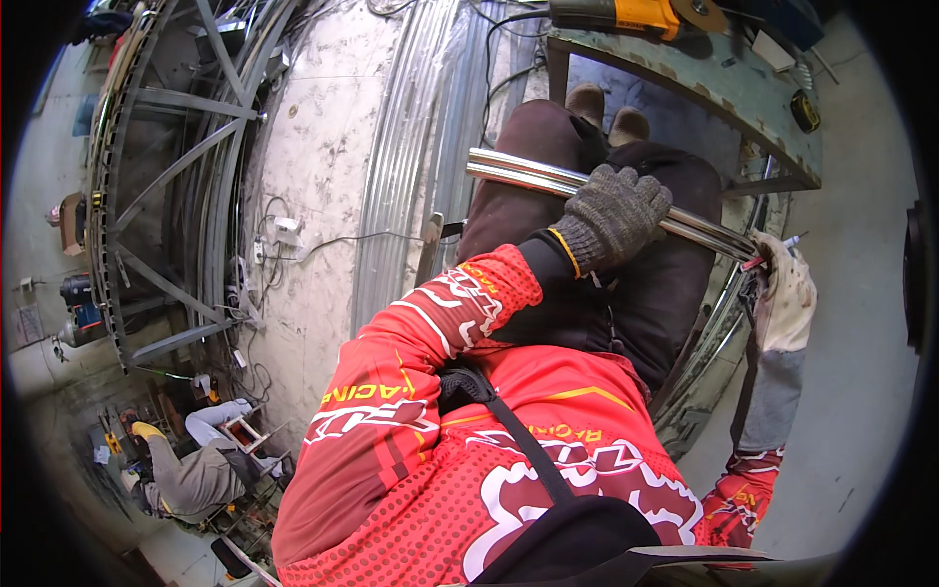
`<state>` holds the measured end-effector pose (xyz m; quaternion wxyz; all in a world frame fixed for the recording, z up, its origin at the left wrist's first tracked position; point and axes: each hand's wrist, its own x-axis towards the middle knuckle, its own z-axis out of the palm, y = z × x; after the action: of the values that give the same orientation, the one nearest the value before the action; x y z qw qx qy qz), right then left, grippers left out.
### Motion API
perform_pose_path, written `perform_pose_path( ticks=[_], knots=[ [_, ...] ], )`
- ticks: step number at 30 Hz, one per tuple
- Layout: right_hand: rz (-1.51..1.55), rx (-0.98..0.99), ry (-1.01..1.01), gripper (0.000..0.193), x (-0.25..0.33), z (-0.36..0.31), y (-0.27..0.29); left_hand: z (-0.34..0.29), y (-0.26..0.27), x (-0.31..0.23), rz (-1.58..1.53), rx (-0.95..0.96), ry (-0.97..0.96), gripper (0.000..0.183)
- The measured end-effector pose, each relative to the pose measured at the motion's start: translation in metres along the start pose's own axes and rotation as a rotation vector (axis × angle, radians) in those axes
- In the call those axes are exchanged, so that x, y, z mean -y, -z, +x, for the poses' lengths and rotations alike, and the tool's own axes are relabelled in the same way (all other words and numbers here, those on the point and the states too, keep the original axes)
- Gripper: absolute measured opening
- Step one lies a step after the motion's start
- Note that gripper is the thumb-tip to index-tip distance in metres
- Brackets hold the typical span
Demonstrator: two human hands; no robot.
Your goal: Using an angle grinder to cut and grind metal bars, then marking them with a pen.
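Across my thighs lie shiny metal tubes (520, 174), side by side and slanting down to the right. My left hand (618, 217), in a dark grey knitted glove, is closed round them from above near their middle. At their right end is my right hand (788, 286), in a pale, stained glove with a grey cuff. Its fingers are curled, and a small slim thing (792, 241) with a bluish tip sticks up beside them. What the right hand grips is mostly hidden, and I cannot tell whether it touches the tubes.
Ahead to the right, a worn metal bench (704, 83) carries a yellow angle grinder (636, 16) and a tape measure (805, 111). Long metal profiles (396, 147) lie on the floor to my left, near cables and a steel rack (186, 98). Another person (196, 479) is at lower left.
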<state>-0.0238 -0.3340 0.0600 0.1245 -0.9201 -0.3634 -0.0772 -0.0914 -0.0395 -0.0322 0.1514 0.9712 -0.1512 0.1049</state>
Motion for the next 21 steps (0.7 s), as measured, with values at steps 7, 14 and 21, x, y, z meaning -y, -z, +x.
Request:
perform_pose_path(
  ticks=[7, 14, 21],
  knots=[
    [0.161, 0.136, -0.185, 0.030, -0.023, -0.013, -0.018, 0.013, -0.003, -0.006, -0.066, 0.035, 0.011, 0.041],
    [0.168, -0.039, -0.022, 0.025, -0.017, 0.003, 0.005, -0.001, 0.001, 0.006, 0.078, 0.072, 0.018, 0.050],
    [1.655, -0.202, -0.757, 0.035, -0.051, -0.049, 0.000, 0.006, 0.003, -0.001, 0.081, 0.106, -0.018, 0.051]
  ],
)
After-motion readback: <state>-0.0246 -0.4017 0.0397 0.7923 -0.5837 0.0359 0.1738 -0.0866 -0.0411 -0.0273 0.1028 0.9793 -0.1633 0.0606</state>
